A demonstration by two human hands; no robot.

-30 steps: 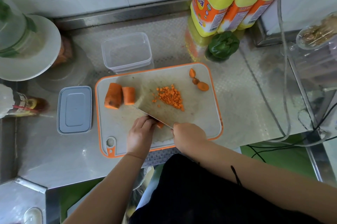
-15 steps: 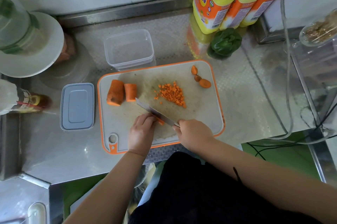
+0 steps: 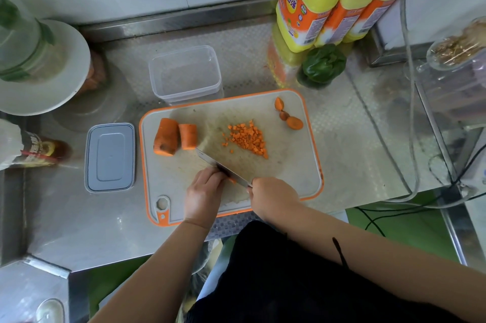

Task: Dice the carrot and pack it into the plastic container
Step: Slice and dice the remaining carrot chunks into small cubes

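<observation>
On the steel counter [image 3: 355,138] lies a pale cutting board with an orange rim [image 3: 314,143]. The right hand [image 3: 273,197] has its fingers curled round the handle of a steel-bladed knife [image 3: 223,168], whose blade runs slantwise up and to the left across the board. The left hand [image 3: 203,192] rests on the board just beside the blade, its fingers bent down over a small orange carrot piece [image 3: 232,180], only a sliver of which shows. A heap of small orange carrot dice [image 3: 247,138] sits near the board's middle, two thick carrot chunks [image 3: 175,136] lie touching at its left, and three carrot end scraps [image 3: 288,117] lie at its far right corner. The clear rectangular plastic container [image 3: 185,72] stands open just behind the board, with nothing visible inside it. Its grey lid [image 3: 110,157] lies flat to the left of the board.
</observation>
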